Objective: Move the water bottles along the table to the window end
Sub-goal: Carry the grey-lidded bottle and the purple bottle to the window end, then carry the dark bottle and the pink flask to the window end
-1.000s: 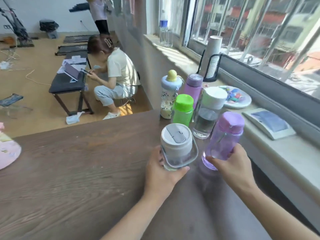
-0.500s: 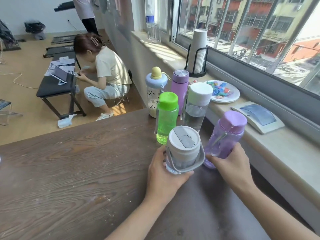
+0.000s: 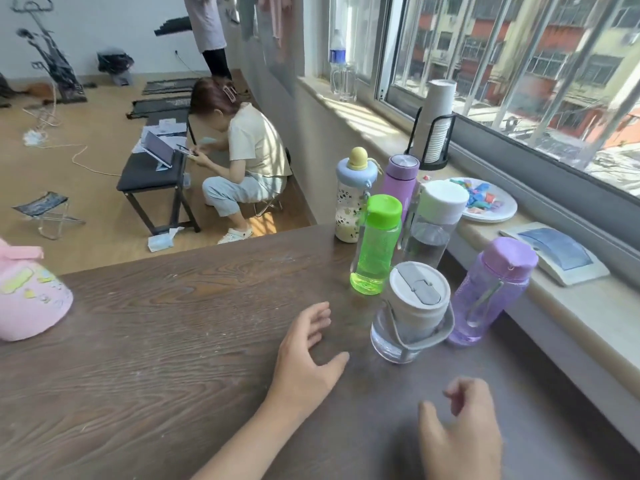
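- Release step: the left hand [image 3: 304, 358] is spread and empty, fingers fanned above the table [image 3: 156, 341], just left of the grey-lidded bottle [image 3: 410, 313] and clear of it
- The right hand [image 3: 462, 431] is loosely curled, thumb apart from the fingers, pinching nothing; the lilac bottle [image 3: 485, 292] stands ahead of it, well apart
- Both bottles stand upright at the window end, just beside each other; whether they touch cannot be told. Beyond the left fingertips stand the green bottle [image 3: 375, 244], the clear bottle with white cap [image 3: 433, 223], the purple flask [image 3: 400, 178] and the blue-capped bottle [image 3: 351, 199]
- To do this well, draw each hand straight back toward the body — a sideways sweep of the left hand risks catching the bail handle that hangs around the grey-lidded bottle
- Confirm that neither bottle rocks before reaching for more; the cluster is tight, and one tipped bottle would likely topple its neighbours
- Difference from half a second ago: the left hand was then wrapped around the grey-lidded bottle and the right around the base of the lilac bottle — both grips are now let go and the hands sit nearer the body
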Demonstrator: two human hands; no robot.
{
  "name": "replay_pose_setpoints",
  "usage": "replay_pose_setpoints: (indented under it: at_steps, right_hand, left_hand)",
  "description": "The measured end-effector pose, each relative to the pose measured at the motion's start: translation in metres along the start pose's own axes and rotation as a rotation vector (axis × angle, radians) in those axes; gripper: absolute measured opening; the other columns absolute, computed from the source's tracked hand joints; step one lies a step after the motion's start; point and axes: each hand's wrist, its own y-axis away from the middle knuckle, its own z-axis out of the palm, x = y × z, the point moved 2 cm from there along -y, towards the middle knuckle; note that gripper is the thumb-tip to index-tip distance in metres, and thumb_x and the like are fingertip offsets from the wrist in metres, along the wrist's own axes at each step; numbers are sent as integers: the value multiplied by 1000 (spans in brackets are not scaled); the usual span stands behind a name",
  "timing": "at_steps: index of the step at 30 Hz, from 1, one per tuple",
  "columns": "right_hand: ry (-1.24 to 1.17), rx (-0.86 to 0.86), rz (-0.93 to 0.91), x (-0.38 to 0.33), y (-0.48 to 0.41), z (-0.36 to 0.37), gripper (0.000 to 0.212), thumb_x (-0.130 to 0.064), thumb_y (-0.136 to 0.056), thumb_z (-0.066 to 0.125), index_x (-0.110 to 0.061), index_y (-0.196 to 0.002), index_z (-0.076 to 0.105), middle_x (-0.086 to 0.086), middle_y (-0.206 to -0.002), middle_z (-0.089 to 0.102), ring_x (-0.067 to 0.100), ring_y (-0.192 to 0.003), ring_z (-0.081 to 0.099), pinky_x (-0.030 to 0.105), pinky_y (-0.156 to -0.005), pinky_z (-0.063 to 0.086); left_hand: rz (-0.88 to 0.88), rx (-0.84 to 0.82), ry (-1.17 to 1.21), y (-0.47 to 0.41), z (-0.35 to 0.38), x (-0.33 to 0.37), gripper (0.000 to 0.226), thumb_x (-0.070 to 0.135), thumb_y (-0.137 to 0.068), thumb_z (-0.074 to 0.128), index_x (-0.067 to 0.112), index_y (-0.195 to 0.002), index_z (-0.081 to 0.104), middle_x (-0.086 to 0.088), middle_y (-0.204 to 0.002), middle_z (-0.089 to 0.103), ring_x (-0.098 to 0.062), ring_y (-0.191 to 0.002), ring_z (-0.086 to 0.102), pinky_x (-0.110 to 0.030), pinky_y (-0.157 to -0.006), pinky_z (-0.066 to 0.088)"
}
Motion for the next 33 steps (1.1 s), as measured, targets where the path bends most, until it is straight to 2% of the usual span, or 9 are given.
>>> replay_pose_setpoints:
  at_steps: [3,6,12,15,17,20,24,29,33]
  right_hand:
    - [-91,-234,-162,-33,49,28,33,-5,-52,60,-27,-72,47,3,-52,53,-2,-49,46,8,-52,37]
    - [-127,-522,-289,-78,95,72,41,-1,-57,62,-33,-81,51,1,-66,63,5,-58,52,3,-56,38]
    - [-159,-964,-478,-186,213,176,51,5,-78,68,-39,-99,53,-11,-97,63,6,-81,59,9,-71,42]
    - [-228,-1117,-542,-241,276,231,50,-7,-86,69,-45,-113,51,-15,-115,63,-1,-101,59,2,-80,39]
    - [-243,-1188,-551,-274,310,270,50,-13,-89,71,-29,-132,52,-10,-127,60,-1,-111,56,-4,-83,34]
    - [-223,-1218,-527,-319,344,328,68,-16,-89,75,-14,-148,41,-7,-132,51,7,-112,50,-6,-74,38]
    - [-168,-1146,-523,-362,362,388,78,-11,-86,77,-9,-151,34,7,-141,51,15,-120,51,2,-87,32]
    - [-184,-1024,-492,-405,361,447,88,-15,-77,87,-1,-147,36,15,-137,51,30,-128,47,41,-106,41]
    - [-203,-895,-430,-420,361,477,83,-22,-75,90,-2,-140,41,14,-126,55,33,-118,52,48,-98,46]
  left_hand:
    - [-41,178,-38,9,-69,-17,50,-12,-87,79,30,-113,71,-2,-112,74,-9,-90,74,-35,-87,63]
    - [-89,341,-43,29,-154,-35,41,-13,-91,72,28,-91,76,-3,-88,73,-12,-72,68,-23,-69,54]
    - [-201,711,-84,94,-348,-82,31,-13,-93,65,14,-88,79,-1,-78,71,-24,-72,66,-27,-68,51]
    - [-246,961,-127,128,-441,-111,26,-6,-92,68,18,-97,77,-5,-86,73,-12,-75,69,-21,-66,54]
    - [-275,1130,-128,140,-496,-131,27,0,-92,74,13,-116,73,-11,-103,75,-19,-89,71,-29,-78,57]
    - [-340,1181,-96,136,-565,-156,64,13,-93,82,11,-152,56,-12,-144,66,-26,-131,66,-32,-106,53]
    - [-387,1062,-78,103,-631,-180,102,30,-89,88,21,-171,29,-3,-172,44,-22,-159,44,-43,-129,37]
    - [-315,966,-71,48,-668,-192,127,39,-68,101,27,-171,27,0,-176,39,-18,-163,39,-45,-133,34]
    - [-202,977,-103,20,-671,-196,125,40,-57,103,26,-162,37,6,-157,57,-16,-145,57,-39,-119,48]
